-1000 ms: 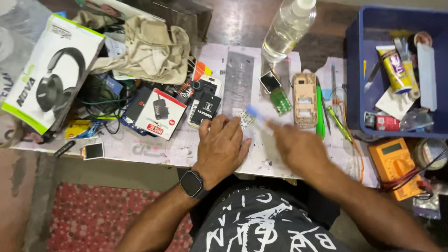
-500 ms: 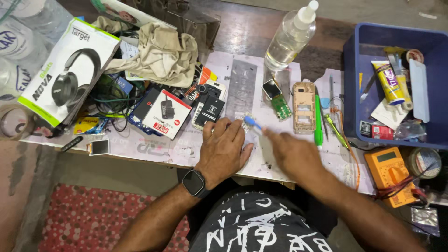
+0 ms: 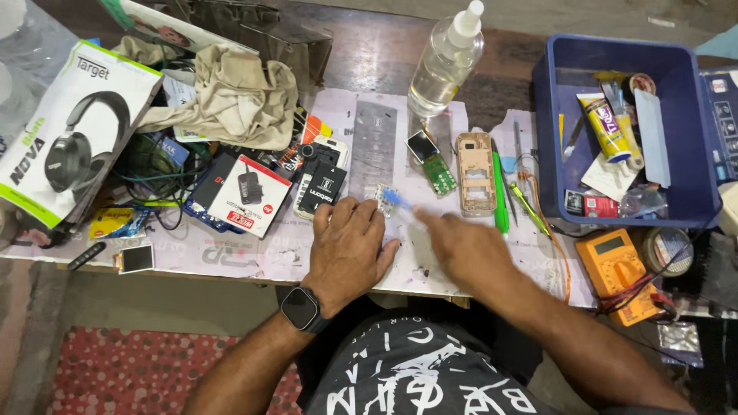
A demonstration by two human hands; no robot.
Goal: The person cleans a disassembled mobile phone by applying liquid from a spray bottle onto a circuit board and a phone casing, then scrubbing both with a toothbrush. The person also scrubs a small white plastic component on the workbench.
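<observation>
My left hand (image 3: pixel 350 244), with a black watch (image 3: pixel 301 309) on its wrist, lies flat on the paper-covered bench. Its fingertips pin a small white part (image 3: pixel 380 197). My right hand (image 3: pixel 463 250), blurred with motion, is shut on a thin blue-tipped tool (image 3: pixel 397 200) like a small brush. The blue tip touches the white part beside my left fingers. Just beyond lie a tan phone frame (image 3: pixel 475 173) and a small green circuit board with a screen (image 3: pixel 430 163).
A clear spray bottle (image 3: pixel 444 61) stands at the back. A blue bin (image 3: pixel 696 138) of tubes and tools sits at the right, with a yellow multimeter (image 3: pixel 619 269) in front. A headphone box (image 3: pixel 69 138), a beige cloth (image 3: pixel 231 96) and small packages crowd the left.
My right hand has shifted a little left, keeping the blue tip at the white part. My left hand stays pressed in place. The view has moved slightly.
</observation>
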